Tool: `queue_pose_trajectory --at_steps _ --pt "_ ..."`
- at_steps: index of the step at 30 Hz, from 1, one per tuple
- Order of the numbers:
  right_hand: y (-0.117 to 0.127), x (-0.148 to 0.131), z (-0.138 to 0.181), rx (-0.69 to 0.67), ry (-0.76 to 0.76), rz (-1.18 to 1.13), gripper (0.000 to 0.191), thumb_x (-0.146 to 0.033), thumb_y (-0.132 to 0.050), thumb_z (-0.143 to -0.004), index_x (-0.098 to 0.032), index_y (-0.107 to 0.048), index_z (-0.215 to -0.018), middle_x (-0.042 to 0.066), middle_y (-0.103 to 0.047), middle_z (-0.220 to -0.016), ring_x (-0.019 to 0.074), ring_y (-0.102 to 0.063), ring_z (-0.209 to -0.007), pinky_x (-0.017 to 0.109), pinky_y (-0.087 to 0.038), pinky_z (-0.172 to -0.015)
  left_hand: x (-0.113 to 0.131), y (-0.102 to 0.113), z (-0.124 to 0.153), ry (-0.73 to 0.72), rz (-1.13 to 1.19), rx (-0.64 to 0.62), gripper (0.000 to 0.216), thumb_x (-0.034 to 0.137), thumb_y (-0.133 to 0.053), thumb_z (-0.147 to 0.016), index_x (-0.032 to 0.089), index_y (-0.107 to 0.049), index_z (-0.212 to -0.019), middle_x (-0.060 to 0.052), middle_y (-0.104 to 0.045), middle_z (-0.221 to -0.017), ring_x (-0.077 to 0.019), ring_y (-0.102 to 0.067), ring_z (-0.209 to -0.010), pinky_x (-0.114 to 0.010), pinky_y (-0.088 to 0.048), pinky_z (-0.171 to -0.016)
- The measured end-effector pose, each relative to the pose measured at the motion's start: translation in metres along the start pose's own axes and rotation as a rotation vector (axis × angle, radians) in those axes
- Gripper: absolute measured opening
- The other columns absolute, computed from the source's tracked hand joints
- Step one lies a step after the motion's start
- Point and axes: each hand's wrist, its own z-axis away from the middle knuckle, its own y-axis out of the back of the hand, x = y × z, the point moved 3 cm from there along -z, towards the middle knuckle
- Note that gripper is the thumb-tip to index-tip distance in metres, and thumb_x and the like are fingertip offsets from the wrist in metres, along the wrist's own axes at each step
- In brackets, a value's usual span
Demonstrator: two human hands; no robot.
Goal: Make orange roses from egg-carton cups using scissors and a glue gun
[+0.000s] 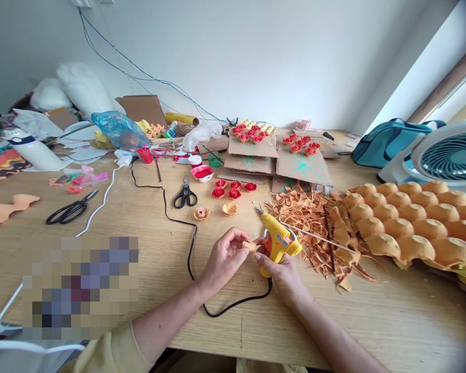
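My left hand (226, 255) pinches a small orange cardboard piece (250, 245) between thumb and fingers. My right hand (282, 272) grips the handle of a yellow glue gun (276, 240), its nozzle pointing up and away to the left; one right finger also touches the cardboard piece. The gun's black cord (189, 248) loops across the wooden table (373, 316). Just beyond my hands lie two unpainted cardboard rosettes (201, 213) and a few red-painted roses (233, 189).
Orange egg trays (407, 223) and a heap of torn scraps (310, 228) lie to the right, with thin sticks across them. Scissors (185, 195) and a second black pair (72, 211) rest left of centre. A red paint dish (202, 173), cardboard sheets with roses (252, 145), a fan (446, 155) and clutter sit farther back.
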Motion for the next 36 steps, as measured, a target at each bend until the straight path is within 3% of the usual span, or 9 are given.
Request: queue_pose_trajectory --at_steps 7,14,23,36 --pt "0.001 0.003 0.000 0.018 -0.012 0.020 0.035 -0.040 -0.082 -0.072 -0.022 -0.062 -0.095 0.000 -0.058 -0.084 0.0153 -0.051 -0.072 0.029 -0.045 -0.067 -0.002 -0.005 0.003 -0.002 -0.034 -0.024 0.012 0.016 -0.062 -0.080 0.018 -0.054 -0.088 0.001 -0.058 -0.082 -0.0124 -0.061 -0.075 -0.024 -0.052 -0.071" --pt "0.004 0.008 0.001 -0.008 -0.009 -0.059 0.033 -0.034 -0.081 -0.074 -0.021 -0.061 -0.098 0.001 -0.060 -0.089 0.0136 -0.050 -0.069 0.028 -0.043 -0.064 0.007 -0.004 0.007 -0.260 -0.367 0.005 0.010 0.011 -0.061 -0.083 0.018 -0.058 -0.089 0.000 -0.058 -0.083 -0.0113 -0.059 -0.072 -0.023 -0.051 -0.069" --pt "0.000 0.000 0.002 -0.017 -0.063 -0.113 0.030 -0.036 -0.082 -0.072 -0.021 -0.066 -0.093 0.000 -0.065 -0.089 0.0142 -0.054 -0.071 0.028 -0.045 -0.067 0.011 -0.002 0.010 -0.447 -0.537 -0.032 0.009 0.012 -0.060 -0.089 0.018 -0.059 -0.095 -0.002 -0.060 -0.088 -0.0121 -0.060 -0.078 -0.024 -0.052 -0.073" --pt "-0.003 -0.005 0.004 -0.051 -0.063 -0.135 0.031 -0.039 -0.081 -0.075 -0.023 -0.063 -0.095 0.002 -0.067 -0.092 0.0208 -0.064 -0.084 0.035 -0.052 -0.083 0.012 -0.001 0.010 -0.501 -0.584 -0.050 0.012 0.010 -0.060 -0.088 0.020 -0.059 -0.094 -0.002 -0.062 -0.087 -0.0133 -0.060 -0.077 -0.025 -0.052 -0.072"
